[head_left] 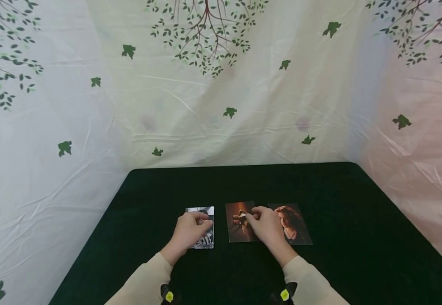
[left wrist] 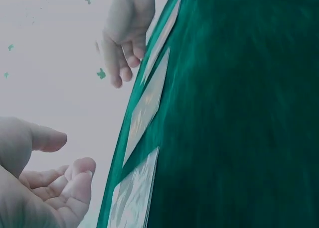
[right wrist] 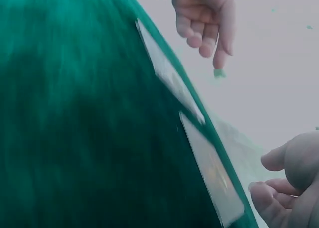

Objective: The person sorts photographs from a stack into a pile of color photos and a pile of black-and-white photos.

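Three glossy photo prints lie in a row on the dark green tabletop. At the left is a black-and-white print (head_left: 208, 242), whose doubled edge in the left wrist view suggests a small stack. The middle print (head_left: 237, 231) is brown and orange; the right print (head_left: 299, 224) shows a red-haired person. My left hand (head_left: 188, 231) hovers over the black-and-white print, its thumb and bent fingers apart with nothing between them. Above the gap between the other two prints is my right hand (head_left: 268, 227), also holding nothing, its fingers loosely bent.
The dark green table (head_left: 160, 186) has rounded far corners. Behind and at both sides hangs a pale cloth (head_left: 190, 114) printed with leaves and branches. Dark bands with yellow tags (head_left: 169, 296) show near both sleeves.
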`<state>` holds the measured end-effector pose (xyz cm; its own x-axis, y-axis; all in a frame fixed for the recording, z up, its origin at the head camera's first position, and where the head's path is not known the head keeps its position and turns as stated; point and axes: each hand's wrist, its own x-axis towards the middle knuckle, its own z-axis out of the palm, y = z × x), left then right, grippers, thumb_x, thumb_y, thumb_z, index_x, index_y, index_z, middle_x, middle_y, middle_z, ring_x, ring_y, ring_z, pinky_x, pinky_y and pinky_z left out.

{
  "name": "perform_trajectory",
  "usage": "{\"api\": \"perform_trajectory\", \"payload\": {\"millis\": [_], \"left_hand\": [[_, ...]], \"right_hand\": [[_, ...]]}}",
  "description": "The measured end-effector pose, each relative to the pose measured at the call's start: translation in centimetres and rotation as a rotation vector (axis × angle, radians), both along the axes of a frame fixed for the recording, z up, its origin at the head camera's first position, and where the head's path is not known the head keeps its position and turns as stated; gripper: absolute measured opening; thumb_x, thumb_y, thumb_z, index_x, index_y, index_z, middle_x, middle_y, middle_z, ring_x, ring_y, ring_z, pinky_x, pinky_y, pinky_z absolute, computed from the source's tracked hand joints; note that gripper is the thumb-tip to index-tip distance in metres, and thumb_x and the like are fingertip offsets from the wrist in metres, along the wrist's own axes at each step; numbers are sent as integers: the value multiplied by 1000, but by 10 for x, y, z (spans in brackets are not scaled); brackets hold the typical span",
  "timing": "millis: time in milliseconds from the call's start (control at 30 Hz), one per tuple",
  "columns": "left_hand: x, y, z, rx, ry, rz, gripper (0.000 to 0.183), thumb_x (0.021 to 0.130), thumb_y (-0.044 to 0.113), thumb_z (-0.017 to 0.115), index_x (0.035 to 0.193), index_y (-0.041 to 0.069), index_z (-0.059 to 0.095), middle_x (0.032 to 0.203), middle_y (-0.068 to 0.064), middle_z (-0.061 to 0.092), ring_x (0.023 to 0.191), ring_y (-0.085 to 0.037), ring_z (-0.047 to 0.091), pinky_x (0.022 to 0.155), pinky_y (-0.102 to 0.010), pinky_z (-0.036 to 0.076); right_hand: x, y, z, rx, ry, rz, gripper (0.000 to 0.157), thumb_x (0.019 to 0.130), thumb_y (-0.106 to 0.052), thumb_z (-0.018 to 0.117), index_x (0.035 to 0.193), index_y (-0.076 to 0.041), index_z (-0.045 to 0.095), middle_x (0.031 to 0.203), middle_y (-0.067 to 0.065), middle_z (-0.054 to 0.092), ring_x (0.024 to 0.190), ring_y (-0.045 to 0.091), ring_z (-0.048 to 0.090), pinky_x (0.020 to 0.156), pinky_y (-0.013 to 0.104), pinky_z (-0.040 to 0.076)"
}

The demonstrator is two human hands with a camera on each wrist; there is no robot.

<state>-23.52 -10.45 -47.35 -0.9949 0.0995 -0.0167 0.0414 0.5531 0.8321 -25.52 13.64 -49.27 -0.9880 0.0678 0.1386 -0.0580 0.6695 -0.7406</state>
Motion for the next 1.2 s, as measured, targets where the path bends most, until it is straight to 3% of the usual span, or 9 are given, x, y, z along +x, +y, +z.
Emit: {"api": "perform_trajectory", "payload": {"millis": [133,333,467,567,867,1033,1200], "left_hand": [[-6,24,-5,41,-37,-34,40,90,27,66,119,0,61,81,-4,65,69,-16,63,62,-32,51],[-11,54,-12,18,-34,44,41,91,26,65,120,-3,59,91,-7,63,75,-17,60,64,-34,50],[-12,65,-14,-31,-25,75,44,91,26,65,122,-5,58,106,-16,64,90,-26,63,73,-40,53],[-13,69,-16,-65,-18,79,46,91,26,64,123,-6,57,111,-20,64,97,-30,63,77,-44,53],[-13,70,-24,-45,38,59,42,91,24,65,118,-8,60,100,-15,66,81,-19,61,67,-37,52],[-15,71,-26,46,-10,41,42,92,23,63,120,-7,58,101,-13,65,81,-17,61,67,-35,53],[-15,68,-26,126,-84,72,44,92,20,63,125,-7,54,110,-16,62,95,-23,60,76,-39,53]], "right_hand": [[-5,16,-5,62,-25,-10,37,87,-30,70,113,-3,68,90,5,68,70,13,59,60,32,49],[-8,21,-13,93,-49,-18,42,85,-32,73,113,-1,67,89,7,67,68,14,58,58,30,46],[-9,21,-17,117,-76,-4,45,85,-34,73,115,-1,67,88,7,67,65,13,57,56,29,45],[-10,20,-19,129,-93,9,47,85,-34,73,116,0,66,88,7,67,64,13,57,55,29,45],[-11,14,-19,167,-70,35,45,83,-32,75,113,1,66,80,4,65,61,12,55,54,29,44],[-10,13,-19,170,-48,19,42,82,-31,76,108,0,69,74,1,63,58,11,53,52,28,42],[-11,11,-21,171,-43,14,45,82,-30,76,111,2,67,81,5,66,61,12,55,55,30,45]]}}
